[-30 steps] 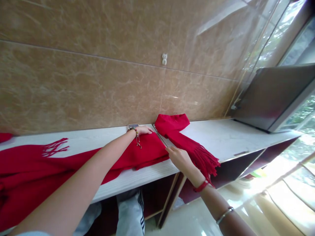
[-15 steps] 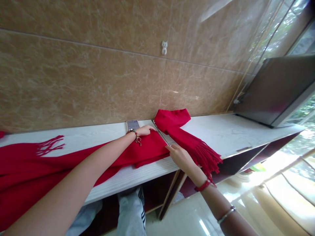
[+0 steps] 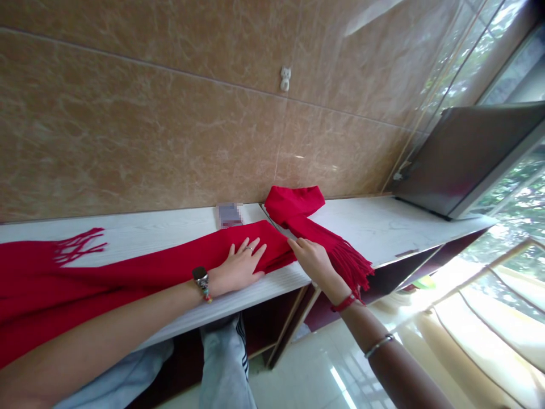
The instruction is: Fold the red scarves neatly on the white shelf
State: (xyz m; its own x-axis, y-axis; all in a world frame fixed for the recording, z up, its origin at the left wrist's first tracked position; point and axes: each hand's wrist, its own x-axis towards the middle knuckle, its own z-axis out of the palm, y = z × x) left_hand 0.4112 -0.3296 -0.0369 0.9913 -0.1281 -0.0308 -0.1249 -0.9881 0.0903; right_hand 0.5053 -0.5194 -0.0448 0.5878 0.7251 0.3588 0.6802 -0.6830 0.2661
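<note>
A long red scarf (image 3: 170, 258) lies along the white counter, its near end folded into flat layers. My left hand (image 3: 238, 267) rests palm down on that folded part, fingers spread, a ring on one finger. At the fold's right edge, my right hand (image 3: 313, 258) is closed, thumb and fingertips pinching the corner of the cloth. Just beyond it lies a second red scarf piece (image 3: 296, 204), looped at the back, with its fringe (image 3: 351, 264) hanging over the counter's front edge. Whether the two red pieces join is hidden.
A phone (image 3: 229, 216) lies on the white counter (image 3: 357, 227) behind the scarf. A dark box-shaped appliance (image 3: 464, 156) stands at the right end. Brown tiled wall (image 3: 170, 142) closes off the back, with a small white cat-shaped hook (image 3: 285, 78). Open shelves sit below.
My left hand has moved from the scarf's back edge toward the front and spread flat on the cloth. My right hand keeps its pinch at the corner. The view has shifted slightly.
</note>
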